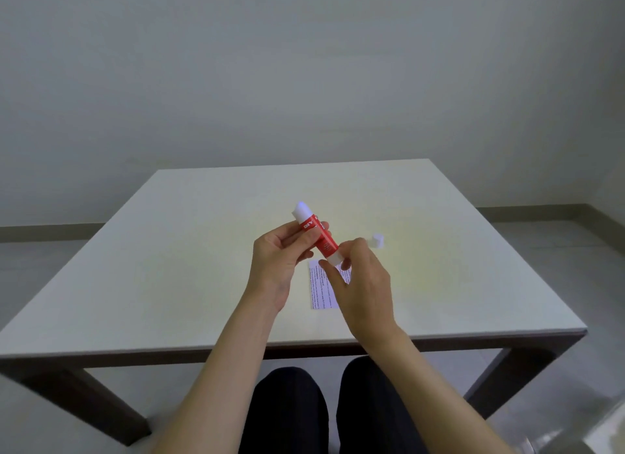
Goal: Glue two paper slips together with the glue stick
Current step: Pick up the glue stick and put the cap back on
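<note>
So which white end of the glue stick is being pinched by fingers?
The bottom knob, nearest the paper slip: the right hand pinches it. The top white end pokes out bare above the left hand.

Both hands (363, 284) grip glue stick (319, 235), uncapped

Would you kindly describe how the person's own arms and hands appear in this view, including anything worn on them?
Both forearms are bare as far as the bottom edge of the view; no sleeves show. The left hand and right hand carry no gloves, rings, watch or bracelet that I can see. Dark trousers cover the legs below.
</note>
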